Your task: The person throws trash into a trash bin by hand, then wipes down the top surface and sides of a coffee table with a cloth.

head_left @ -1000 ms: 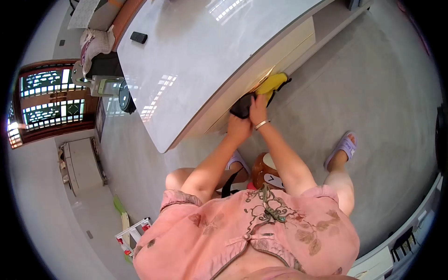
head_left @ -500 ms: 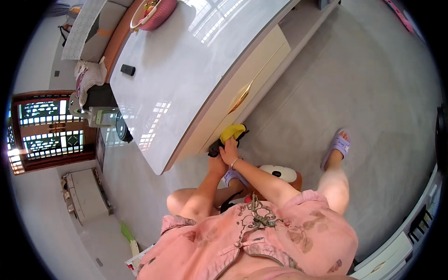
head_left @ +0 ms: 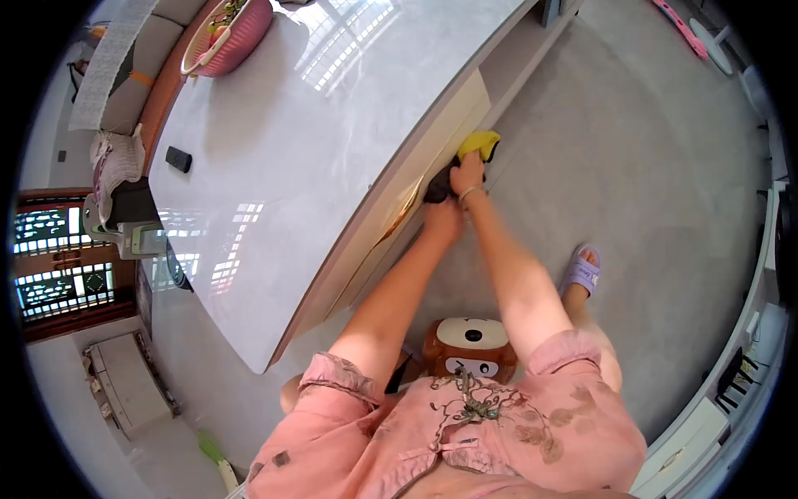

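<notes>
My right hand (head_left: pixel 468 173) is closed on a yellow and dark grey cloth (head_left: pixel 480 145), whose yellow part sticks out past the fingers. Just below and to the left, my left hand (head_left: pixel 443 218) touches the dark part of the same cloth; its fingertips are hidden. Both hands are at the drawer front (head_left: pixel 449 125) on the side of a glossy white table (head_left: pixel 274 166). A gold handle (head_left: pixel 399 212) shows to the left of my hands.
On the tabletop are a pink basket (head_left: pixel 241 46) and a black remote (head_left: pixel 178 159). A brown animal-shaped stool (head_left: pixel 432 349) stands between my legs. My slippered foot (head_left: pixel 581 270) is on the floor at the right. A wall cabinet (head_left: pixel 682 445) lines the lower right.
Both hands have moved with the cloth up and right along the drawer front, from the near end past the gold handle. The view has shifted, showing more of the pink basket.
</notes>
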`<state>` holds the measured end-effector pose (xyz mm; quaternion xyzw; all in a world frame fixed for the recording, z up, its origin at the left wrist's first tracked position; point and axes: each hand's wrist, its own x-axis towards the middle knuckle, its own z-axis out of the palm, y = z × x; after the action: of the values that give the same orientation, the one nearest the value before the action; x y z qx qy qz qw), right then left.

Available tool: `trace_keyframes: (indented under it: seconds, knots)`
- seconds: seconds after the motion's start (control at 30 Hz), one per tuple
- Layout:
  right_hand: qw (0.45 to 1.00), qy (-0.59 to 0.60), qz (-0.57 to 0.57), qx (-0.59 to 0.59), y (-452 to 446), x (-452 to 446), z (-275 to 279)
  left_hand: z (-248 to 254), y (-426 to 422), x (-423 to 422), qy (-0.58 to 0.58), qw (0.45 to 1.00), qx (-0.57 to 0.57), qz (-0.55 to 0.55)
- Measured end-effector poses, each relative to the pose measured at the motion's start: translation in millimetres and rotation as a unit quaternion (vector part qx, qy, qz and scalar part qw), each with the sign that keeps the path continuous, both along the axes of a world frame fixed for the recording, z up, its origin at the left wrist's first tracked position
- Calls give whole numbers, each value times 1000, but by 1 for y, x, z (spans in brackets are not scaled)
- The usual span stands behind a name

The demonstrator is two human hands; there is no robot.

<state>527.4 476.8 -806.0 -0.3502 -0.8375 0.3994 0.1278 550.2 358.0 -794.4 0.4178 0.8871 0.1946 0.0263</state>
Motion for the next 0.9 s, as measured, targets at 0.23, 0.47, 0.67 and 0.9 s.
trace_keyframes:
  seconds: [0.23,0.47,0.67,0.9]
  knots:
    - [998,-49,-4,46,102,-36,-14,37,73,-26,-55,997,-57,-11]
    - [997,52,40,-40,60,-16,-33,5,24,0,67,993,76,66]
    - [985,72,25,-157,-79,24,-30,26,-92,54,-117,976,-89,162]
    - [973,-115,127,-155,-223,68,-19,21,-226,106,-57,972,-141,178]
